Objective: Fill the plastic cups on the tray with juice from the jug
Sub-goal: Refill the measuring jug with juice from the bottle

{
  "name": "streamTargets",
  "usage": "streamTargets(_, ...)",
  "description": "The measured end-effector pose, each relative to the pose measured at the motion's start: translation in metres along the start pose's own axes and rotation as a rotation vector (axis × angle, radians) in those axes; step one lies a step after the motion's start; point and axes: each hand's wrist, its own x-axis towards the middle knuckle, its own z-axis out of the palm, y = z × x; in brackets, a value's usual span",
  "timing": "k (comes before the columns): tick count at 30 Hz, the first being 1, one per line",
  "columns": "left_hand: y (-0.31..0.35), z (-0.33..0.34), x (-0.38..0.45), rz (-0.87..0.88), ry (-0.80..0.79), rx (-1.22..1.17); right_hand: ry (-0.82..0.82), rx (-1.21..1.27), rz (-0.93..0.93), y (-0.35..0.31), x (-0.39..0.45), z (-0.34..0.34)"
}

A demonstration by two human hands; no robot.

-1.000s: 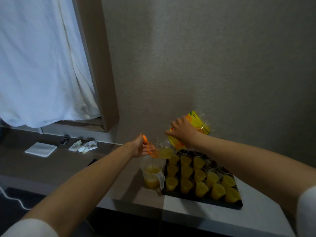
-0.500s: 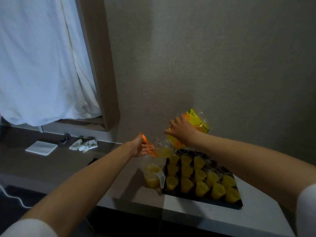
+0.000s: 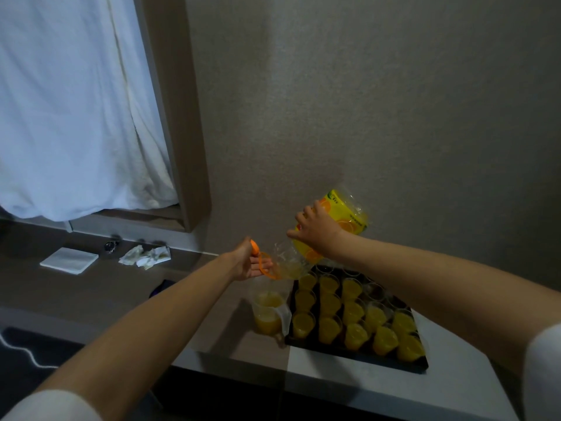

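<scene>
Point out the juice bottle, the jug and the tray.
juice bottle (image 3: 349,218), head view, on its yellow label above the right hand.
jug (image 3: 268,314), head view, on its clear wall at the juice.
tray (image 3: 358,355), head view, on its black front rim.

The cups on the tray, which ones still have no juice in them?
The clear cups at the tray's far right corner, nearest the wall. They look dark and see-through, while the other cups show yellow juice.

Bare countertop (image 3: 188,302) lies left of the clear juice-filled measuring jug (image 3: 268,314), which stands just beside the black tray (image 3: 358,357) packed with clear plastic cups (image 3: 329,328), while crumpled tissues (image 3: 145,256) lie far left.
</scene>
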Motion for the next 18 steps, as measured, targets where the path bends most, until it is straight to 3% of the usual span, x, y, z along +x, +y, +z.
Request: streamTargets(18,-0.008,0.001,0.007,0.004,0.021,0.004,-0.042,-0.097,-0.002,-0.014,0.016,-0.011)
